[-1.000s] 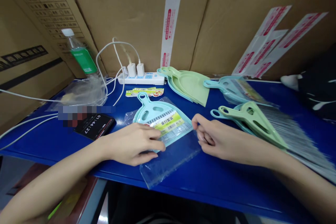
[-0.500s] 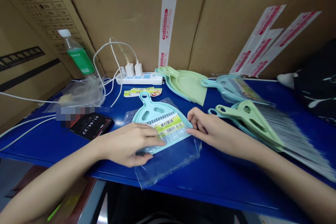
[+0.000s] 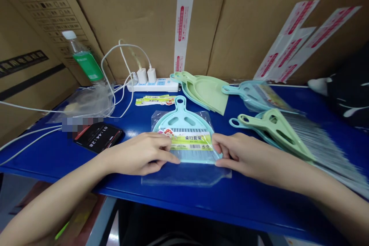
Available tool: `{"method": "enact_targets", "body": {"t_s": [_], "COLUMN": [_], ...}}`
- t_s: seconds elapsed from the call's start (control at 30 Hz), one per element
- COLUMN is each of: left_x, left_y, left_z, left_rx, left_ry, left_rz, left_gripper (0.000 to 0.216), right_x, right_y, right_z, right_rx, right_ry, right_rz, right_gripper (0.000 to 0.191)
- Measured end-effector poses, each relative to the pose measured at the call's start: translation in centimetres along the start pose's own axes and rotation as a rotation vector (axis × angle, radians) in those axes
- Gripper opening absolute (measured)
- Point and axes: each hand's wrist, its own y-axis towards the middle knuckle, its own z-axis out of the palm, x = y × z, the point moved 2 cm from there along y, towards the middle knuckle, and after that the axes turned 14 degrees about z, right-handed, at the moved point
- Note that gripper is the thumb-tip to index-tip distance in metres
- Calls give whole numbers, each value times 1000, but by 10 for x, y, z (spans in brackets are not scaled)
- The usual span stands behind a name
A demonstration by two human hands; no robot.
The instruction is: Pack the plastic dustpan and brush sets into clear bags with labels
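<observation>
A light blue mini dustpan set (image 3: 184, 123) with a yellow-green label lies flat in a clear plastic bag (image 3: 187, 173) on the blue table (image 3: 248, 196), handle pointing away from me. My left hand (image 3: 141, 153) pinches the bag's left side at the label. My right hand (image 3: 239, 153) pinches the bag's right side beside the pan's edge. Both hands rest on the table with fingers closed on the bag.
Green dustpans (image 3: 207, 90) are stacked behind, with bagged sets (image 3: 256, 98) and green-handled brushes (image 3: 276, 130) to the right. Loose labels (image 3: 155, 100), a power strip (image 3: 155, 83) with chargers, a bottle (image 3: 83, 61), a phone (image 3: 99, 136) and cardboard boxes (image 3: 253, 19) stand left and behind.
The bagged dustpan has been turned from a slant to square in front of me, handle pointing straight away. Both hands moved to its two sides.
</observation>
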Motion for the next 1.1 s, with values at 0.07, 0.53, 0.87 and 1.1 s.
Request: {"method": "enact_targets", "body": {"t_s": [0.07, 0.53, 0.87, 1.1], "left_x": [1, 0, 1, 0], "left_y": [0, 2, 1, -2], "left_z": [-1, -3, -1, -7], "left_rx": [-5, -55, -29, 4], "left_ry": [4, -57, -68, -77], "left_rz": [3, -46, -43, -50], "left_gripper": [29, 20, 18, 14], "right_x": [-1, 8, 3, 7], "right_y": [-1, 7, 16, 15], "right_z": [0, -3, 7, 6], "right_rx": [12, -245, -291, -264], "right_ry": [3, -153, -25, 37], "right_rz": [3, -71, -360, -360], "right_gripper": [12, 23, 20, 16]}}
